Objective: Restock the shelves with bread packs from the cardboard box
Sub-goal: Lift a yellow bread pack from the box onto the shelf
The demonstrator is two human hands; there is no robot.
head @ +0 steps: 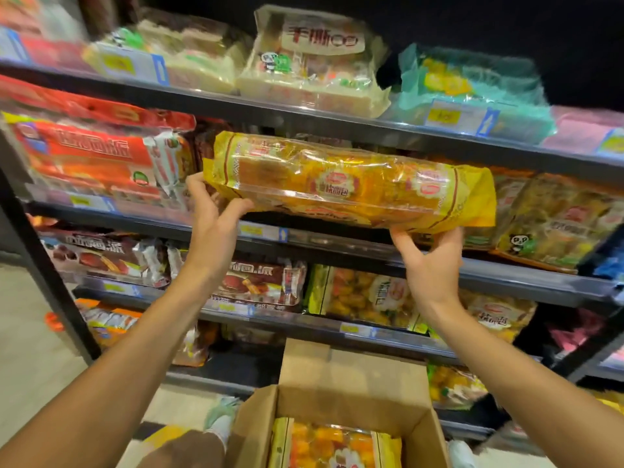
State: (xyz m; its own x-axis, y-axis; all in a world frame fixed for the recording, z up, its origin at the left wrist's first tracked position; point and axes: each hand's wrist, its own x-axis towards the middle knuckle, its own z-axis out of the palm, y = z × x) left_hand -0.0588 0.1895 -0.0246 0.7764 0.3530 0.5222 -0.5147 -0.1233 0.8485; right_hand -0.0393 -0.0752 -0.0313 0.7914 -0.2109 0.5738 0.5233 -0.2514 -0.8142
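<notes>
Dark metal shelves [337, 118] stacked with packaged baked goods fill the background, and in front of the second tier from the top a long yellow bread pack [347, 184] is held lengthwise, slightly tilted with its left end higher. At that left end the left hand [212, 214] grips it, fingers curled behind the wrapper and thumb pressed against the lower front edge. Under its right end the right hand [429, 258] supports it, fingertips closed on the bottom seam. Directly behind the pack, the shelf slot looks dark and its contents cannot be made out. To its left lie red-wrapped packs [94, 157], to its right a pack with a panda mark [553, 224], above it a clear-wrapped cake pack [314, 59]. Below, between the forearms, stands an open cardboard box [337, 410] with another yellow pack [334, 444] lying inside it.
</notes>
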